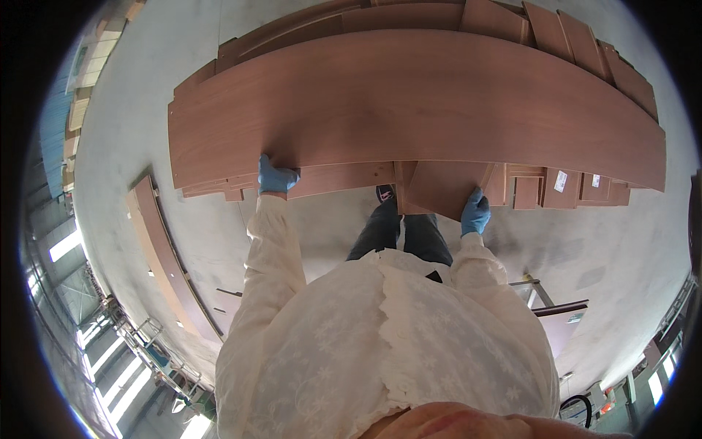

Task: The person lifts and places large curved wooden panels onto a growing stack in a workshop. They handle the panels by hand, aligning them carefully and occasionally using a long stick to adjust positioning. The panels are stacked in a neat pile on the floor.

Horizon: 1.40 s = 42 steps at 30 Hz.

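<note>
A long reddish-brown panel (pixel 409 102) lies across a pile of similar boards in front of me. At its near edge, left of the middle, my left hand (pixel 276 178) in a blue glove is closed on the rim; its fingertips are partly hidden. A smaller brown board (pixel 442 189) sticks out toward me from under the long panel, slightly askew. My right hand (pixel 476 212), also blue-gloved, grips this board by its near right corner. The board's far end is covered by the long panel.
Several boards (pixel 578 44) overlap behind the long panel. Stacked pieces with white labels (pixel 561 181) show at the right. A long narrow board (pixel 172 256) lies on the grey floor (pixel 322 234) at left. Near my right side stands a metal frame (pixel 541 293) beside a dark-edged panel (pixel 563 322).
</note>
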{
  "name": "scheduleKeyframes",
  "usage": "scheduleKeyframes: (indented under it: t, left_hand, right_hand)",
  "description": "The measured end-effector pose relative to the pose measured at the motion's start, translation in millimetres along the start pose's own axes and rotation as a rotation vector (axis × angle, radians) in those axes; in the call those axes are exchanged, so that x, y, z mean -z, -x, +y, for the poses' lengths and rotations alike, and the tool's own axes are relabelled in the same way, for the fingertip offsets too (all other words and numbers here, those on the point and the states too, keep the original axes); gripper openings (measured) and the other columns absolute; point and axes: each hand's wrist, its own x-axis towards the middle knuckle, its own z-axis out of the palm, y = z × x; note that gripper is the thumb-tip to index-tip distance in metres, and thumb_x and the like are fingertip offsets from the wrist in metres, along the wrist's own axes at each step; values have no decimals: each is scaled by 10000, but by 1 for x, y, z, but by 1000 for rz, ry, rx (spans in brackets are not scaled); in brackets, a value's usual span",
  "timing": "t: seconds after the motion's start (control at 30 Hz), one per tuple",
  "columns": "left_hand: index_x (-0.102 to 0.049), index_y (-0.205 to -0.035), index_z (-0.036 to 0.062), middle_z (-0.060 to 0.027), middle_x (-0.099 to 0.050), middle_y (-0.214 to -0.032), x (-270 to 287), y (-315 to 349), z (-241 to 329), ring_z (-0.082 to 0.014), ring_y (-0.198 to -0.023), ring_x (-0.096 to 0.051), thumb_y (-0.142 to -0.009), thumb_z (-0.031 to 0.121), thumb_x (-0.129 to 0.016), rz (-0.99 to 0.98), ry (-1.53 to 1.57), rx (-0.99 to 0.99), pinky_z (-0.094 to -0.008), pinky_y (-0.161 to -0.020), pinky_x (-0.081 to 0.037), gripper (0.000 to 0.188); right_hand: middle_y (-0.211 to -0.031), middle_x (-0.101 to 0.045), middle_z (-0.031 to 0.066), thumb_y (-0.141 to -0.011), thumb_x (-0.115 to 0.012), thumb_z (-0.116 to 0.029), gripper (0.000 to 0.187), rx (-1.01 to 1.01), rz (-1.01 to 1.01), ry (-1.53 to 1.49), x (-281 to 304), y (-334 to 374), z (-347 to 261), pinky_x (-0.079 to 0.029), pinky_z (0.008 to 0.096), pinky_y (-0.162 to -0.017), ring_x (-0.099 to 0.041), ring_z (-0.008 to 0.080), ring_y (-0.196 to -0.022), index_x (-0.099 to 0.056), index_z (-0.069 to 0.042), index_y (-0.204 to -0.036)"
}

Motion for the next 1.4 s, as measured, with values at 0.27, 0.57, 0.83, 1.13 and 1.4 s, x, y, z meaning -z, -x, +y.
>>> scheduleKeyframes:
  t: [0.27,0.57,0.83,1.13,1.4]
  left_hand:
    - [-552,-1280,189,-42,-556,-1338,0,34,10,-298,-1207,-540,-926,410,-522,-146,68,18,-523,-939,-508,419]
    - [-522,-1334,185,-38,-532,-1379,21,20,-1,-295,-1247,-516,-946,470,-519,-188,105,33,-502,-978,-491,481]
    - [-499,-1338,172,-57,-505,-1396,34,10,-2,-294,-1271,-470,-908,430,-575,-293,144,94,-515,-1013,-446,507]
    - [-470,-1358,153,-75,-486,-1402,46,-11,-8,-302,-1297,-431,-922,502,-546,-327,233,195,-513,-1055,-406,563]
    - [-420,-1415,175,-82,-410,-1486,42,-27,-15,-327,-1356,-376,-949,563,-464,-284,223,297,-522,-1095,-358,608]
  right_hand:
    - [-881,-645,308,-958,-473,-515,562,38,-195,-53,-6,40,-24,-471,555,-693,-613,503,-859,-661,11,-908]
    - [-904,-670,256,-963,-444,-517,532,360,-403,86,-72,98,-58,-503,549,-720,-631,478,-852,-658,-31,-938]
    - [-842,-677,256,-944,-441,-570,574,417,-449,83,-155,189,-137,-534,542,-687,-659,454,-783,-652,-37,-965]
    - [-844,-690,212,-936,-474,-543,499,475,-399,9,-209,235,-182,-539,545,-668,-657,452,-765,-648,-77,-966]
    - [-729,-676,197,-918,-551,-483,428,559,-470,277,-186,246,-191,-541,524,-635,-676,400,-687,-599,-57,-929]
